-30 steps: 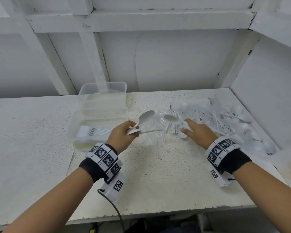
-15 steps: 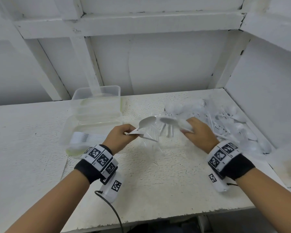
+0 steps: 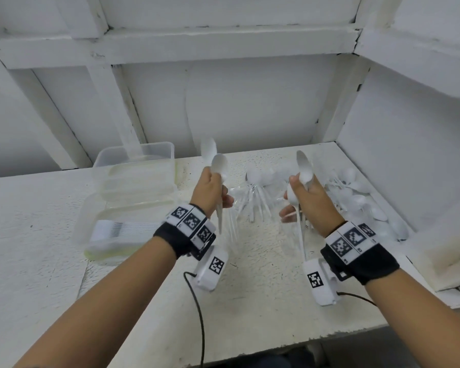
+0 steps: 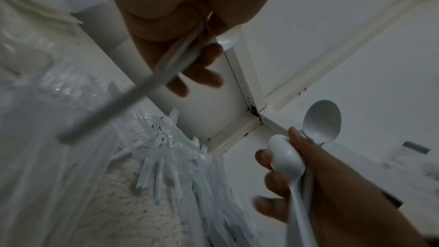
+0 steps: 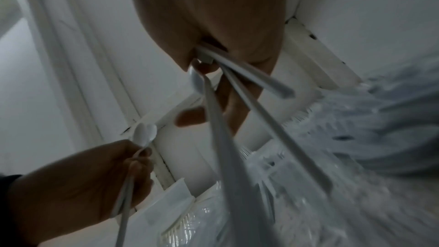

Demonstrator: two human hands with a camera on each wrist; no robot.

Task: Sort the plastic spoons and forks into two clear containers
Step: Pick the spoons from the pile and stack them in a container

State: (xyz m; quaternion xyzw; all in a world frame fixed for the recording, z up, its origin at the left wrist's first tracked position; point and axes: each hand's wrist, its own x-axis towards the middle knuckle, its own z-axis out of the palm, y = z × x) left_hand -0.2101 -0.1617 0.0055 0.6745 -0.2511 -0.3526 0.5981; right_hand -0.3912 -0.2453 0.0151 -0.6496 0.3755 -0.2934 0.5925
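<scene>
Across the whole lower half of the head view spreads a white rough-topped bench (image 3: pixel 250 301), set into a white-painted corner of boards and battens. At about ten o'clock on it stand the two clear containers: the near container (image 3: pixel 91 235) holds a neat row of white cutlery laid side by side, too blurred to tell spoons from forks, and the far container (image 3: pixel 168 152) sits just behind it, touching or nearly so. At two o'clock, against the right wall, lies the pile of loose spoons (image 3: pixel 361 197), bowls up and tangled. Between the two hands, near twelve o'clock, a bundle of clear forks (image 3: pixel 252 203) fans out on the bench, tines showing plainly in the left wrist view (image 4: pixel 174 115).

Both hands are raised above the bench, each wearing a black wrist strap with checkered markers. Left hand (image 3: pixel 210 192) is curled round the handles of at least two white spoons (image 3: pixel 218 163), bowls standing upright above the fist, handles hanging down past the wrist. Right hand (image 3: pixel 308 200) likewise grips several white spoons (image 3: pixel 304 168): one bowl points up at twelve o'clock, another (image 3: pixel 292 195) lies against the thumb side, and the long handles trail down toward six o'clock. The hands are well apart, not touching.
</scene>
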